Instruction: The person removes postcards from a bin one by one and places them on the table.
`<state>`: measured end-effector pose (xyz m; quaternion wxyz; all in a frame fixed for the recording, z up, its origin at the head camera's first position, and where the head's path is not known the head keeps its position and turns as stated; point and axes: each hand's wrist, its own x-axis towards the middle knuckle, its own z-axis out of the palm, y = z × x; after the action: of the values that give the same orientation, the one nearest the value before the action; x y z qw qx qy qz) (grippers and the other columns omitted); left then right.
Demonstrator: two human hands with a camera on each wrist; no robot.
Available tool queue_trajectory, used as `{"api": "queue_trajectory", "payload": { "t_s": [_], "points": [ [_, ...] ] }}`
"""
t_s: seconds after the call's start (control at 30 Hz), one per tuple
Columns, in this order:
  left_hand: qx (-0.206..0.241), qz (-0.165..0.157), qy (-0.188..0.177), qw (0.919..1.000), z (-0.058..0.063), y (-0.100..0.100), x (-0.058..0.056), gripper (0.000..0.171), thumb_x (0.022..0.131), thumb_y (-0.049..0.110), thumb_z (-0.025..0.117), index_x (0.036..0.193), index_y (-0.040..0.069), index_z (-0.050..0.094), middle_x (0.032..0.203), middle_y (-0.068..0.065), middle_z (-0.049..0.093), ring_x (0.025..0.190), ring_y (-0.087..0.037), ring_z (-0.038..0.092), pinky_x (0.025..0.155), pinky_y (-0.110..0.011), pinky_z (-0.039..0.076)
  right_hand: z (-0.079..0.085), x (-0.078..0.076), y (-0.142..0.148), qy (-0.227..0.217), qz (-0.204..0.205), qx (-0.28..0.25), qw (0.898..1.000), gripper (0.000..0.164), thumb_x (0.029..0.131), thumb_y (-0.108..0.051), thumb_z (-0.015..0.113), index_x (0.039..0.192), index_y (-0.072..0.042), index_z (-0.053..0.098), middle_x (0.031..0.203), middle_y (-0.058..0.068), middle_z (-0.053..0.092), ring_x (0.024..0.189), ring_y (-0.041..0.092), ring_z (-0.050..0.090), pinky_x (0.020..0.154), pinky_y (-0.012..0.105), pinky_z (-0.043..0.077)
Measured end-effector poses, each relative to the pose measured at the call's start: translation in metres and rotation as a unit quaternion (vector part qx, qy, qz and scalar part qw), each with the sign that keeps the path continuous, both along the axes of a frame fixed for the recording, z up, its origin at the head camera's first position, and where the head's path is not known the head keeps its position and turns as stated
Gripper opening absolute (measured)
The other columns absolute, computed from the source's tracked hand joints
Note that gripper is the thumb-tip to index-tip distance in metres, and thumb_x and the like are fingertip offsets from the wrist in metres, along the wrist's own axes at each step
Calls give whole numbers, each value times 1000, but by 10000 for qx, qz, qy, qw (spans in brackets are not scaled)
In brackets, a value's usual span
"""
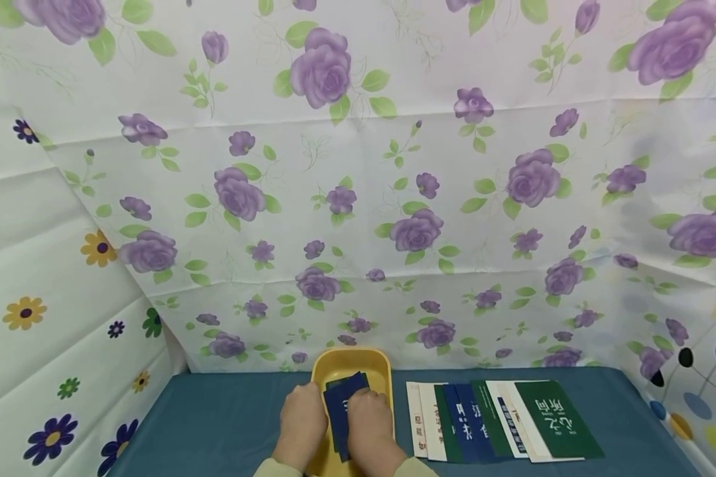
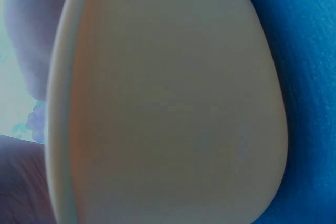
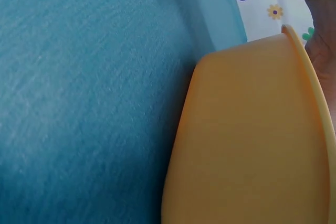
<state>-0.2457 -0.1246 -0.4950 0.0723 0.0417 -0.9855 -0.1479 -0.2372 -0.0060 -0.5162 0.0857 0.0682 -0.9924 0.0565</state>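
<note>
In the head view a yellow plastic basin (image 1: 378, 363) stands at the front middle of the table. Dark blue cards (image 1: 337, 412) with white lettering lie over its inside, a dark green edge showing behind them. My right hand (image 1: 370, 424) reaches over the basin with bent fingers and grips the blue cards by their right side. At the basin's left rim is my left hand (image 1: 303, 421), close against the cards' left edge; its fingertips are hidden. Both wrist views look mostly at the basin's outer wall (image 2: 178, 98), with the wall (image 3: 252, 129) bright yellow in the right one.
Right of the basin, a fanned row of overlapping cards (image 1: 557, 417) in green, blue and white lies on the blue-green tablecloth (image 1: 233, 404). Flower-printed sheeting (image 1: 358, 199) closes off the back and both sides.
</note>
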Motion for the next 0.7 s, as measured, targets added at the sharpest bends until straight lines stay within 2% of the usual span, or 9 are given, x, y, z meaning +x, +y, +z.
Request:
{"api": "queue_trajectory", "payload": {
  "t_s": [0.1, 0.2, 0.3, 0.5, 0.7],
  "points": [
    [25, 84, -44, 10000, 0, 1, -1, 17, 81, -2, 59, 69, 10, 55, 63, -4, 54, 55, -18, 56, 45, -35, 43, 2, 2, 2, 221, 91, -206, 9995, 22, 67, -8, 75, 81, 0, 59, 70, 9, 52, 67, 21, 54, 57, 34, 49],
    [-3, 173, -67, 9998, 0, 2, -1, 17, 82, -2, 59, 70, 10, 55, 64, -5, 55, 56, -19, 56, 45, -36, 44, 4, 2, 5, 140, 169, -436, 9988, 13, 69, -5, 72, 75, -7, 61, 67, 5, 53, 65, 18, 56, 54, 33, 48],
    [-45, 210, 11, 9998, 0, 2, -1, 17, 81, -1, 59, 69, 10, 55, 64, -5, 55, 57, -20, 57, 46, -37, 44, 6, 1, 7, -41, 182, -624, 9979, 14, 70, -4, 71, 74, -12, 61, 67, 2, 55, 62, 15, 56, 53, 33, 47],
    [-37, 269, -45, 9996, 0, 2, -2, 16, 81, -1, 58, 69, 10, 56, 64, -6, 56, 57, -20, 57, 45, -37, 44, 11, 2, 14, -320, 258, -929, 9948, 16, 72, 0, 68, 74, -11, 56, 66, 0, 52, 60, 11, 50, 54, 32, 45],
    [-7, 207, 104, 9997, -1, 1, -1, 16, 80, -2, 58, 69, 9, 55, 65, -6, 56, 57, -20, 56, 46, -38, 44, 16, 3, 21, -232, 392, -1577, 9864, 15, 70, 2, 64, 75, -8, 55, 65, -1, 51, 58, 10, 49, 52, 30, 44]
  ]
}}
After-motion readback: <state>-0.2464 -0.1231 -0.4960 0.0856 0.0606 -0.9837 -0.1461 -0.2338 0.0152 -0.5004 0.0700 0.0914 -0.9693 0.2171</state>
